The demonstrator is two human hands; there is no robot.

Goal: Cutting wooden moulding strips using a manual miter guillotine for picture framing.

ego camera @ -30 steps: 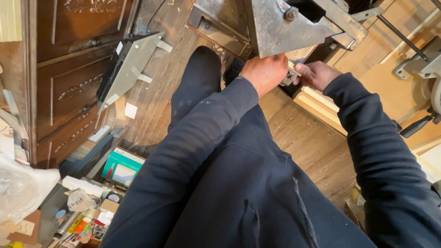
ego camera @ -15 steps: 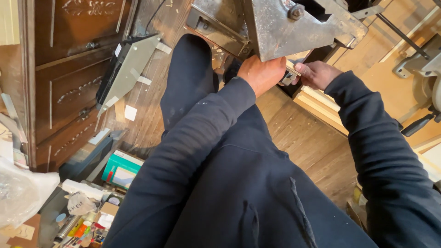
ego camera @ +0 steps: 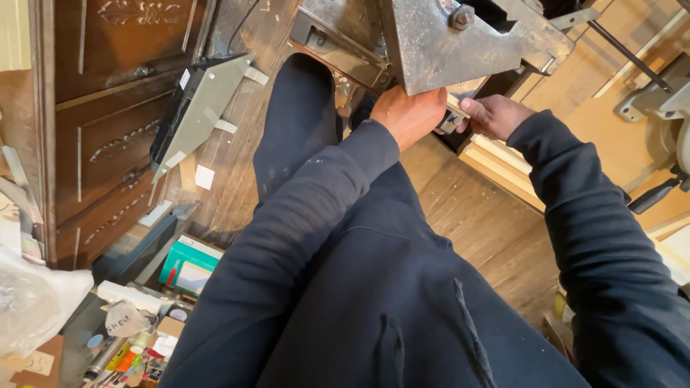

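since half a second ago both hands have barely shifted: left hand (ego camera: 408,115) cups under the heavy, stiff, sharp-edged steel bracket (ego camera: 460,44), fingers hidden, while right hand (ego camera: 496,115) pinches a small metal piece (ego camera: 453,121) at its lower edge, above the wooden floor (ego camera: 474,215).

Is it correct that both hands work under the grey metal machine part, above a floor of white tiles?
Not quite. The head view shows a brown wooden floor, not white tiles. The left hand and right hand are indeed under the grey metal machine part.
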